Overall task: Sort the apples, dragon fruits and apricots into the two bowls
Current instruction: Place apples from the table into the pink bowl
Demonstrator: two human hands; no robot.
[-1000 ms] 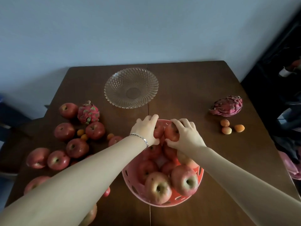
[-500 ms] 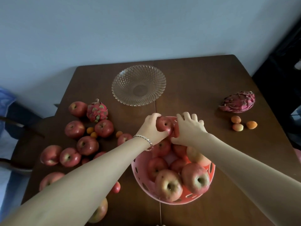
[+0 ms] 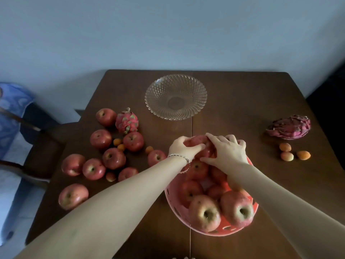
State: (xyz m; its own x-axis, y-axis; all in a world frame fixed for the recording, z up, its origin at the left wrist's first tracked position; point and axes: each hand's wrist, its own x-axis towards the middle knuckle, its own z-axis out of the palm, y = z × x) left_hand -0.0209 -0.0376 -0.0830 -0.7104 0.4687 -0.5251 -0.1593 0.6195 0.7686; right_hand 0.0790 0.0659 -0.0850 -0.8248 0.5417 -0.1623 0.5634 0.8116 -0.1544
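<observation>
Both hands together at the far rim of the pink basket, on the dark wooden table. Left hand curled around a red apple from the left side, thumb across its front, a thin bracelet at the wrist. Right hand laid on the same apple from the right, fingers spread and bent over its top. Apple thus gripped between the two hands, just above the other fruit in the basket.

Inside the basket, a heap of apples; two large ones at the near side, stem hollows facing up.

Behind the basket, a clear glass bowl with a cut pattern, nothing visible inside.

Left of the basket, loose apples spread over the table, with one dragon fruit at the far end of this group and small apricots between them.

Right of the basket, well apart, a second dragon fruit lying on its side, and three apricots close together just in front of it.
</observation>
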